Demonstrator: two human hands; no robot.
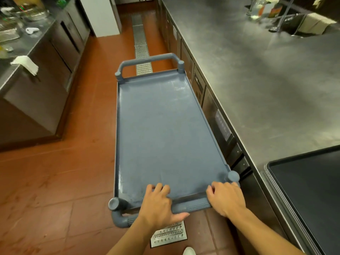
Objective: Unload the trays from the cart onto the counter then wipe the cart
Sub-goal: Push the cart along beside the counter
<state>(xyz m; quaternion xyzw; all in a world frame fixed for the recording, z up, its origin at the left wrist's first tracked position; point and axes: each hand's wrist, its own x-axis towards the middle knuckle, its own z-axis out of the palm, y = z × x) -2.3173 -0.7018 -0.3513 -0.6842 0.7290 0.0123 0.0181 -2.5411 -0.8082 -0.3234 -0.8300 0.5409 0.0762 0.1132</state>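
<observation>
Counter [257, 80] is running the full right side, steel, mostly bare in view; the trays [309, 190] are sitting stacked on it at the near right corner, so unloading looks done as far as the top deck goes. Can't see any lower shelf from here, so worth checking before calling it done.

Cart [165, 129] is standing in the aisle just beside the counter, long axis pointing away from the person. Its blue top deck is carrying nothing and is showing pale smears toward the far end, near the far handle [147, 60].

Near handle [191, 206] is where both hands are sitting. Left hand [158, 205] is wrapping it, fingers over the top, thumb underneath. Right hand [226, 196] is curling over the same bar beside the near right corner post [233, 176].

My read: the person is positioning the cart before wiping. Advice:
- Keeping both hands on the bar, pushing evenly so it isn't slewing into the counter fronts.
- Parking clear of the floor drain [141, 45], since wheels could be catching on the grate.
- No cloth in either hand; a white cloth [26, 64] is hanging off the left worktop [24, 50], probably the one to be fetching.
- Wiping far end to near, including the raised lip and corners.
</observation>
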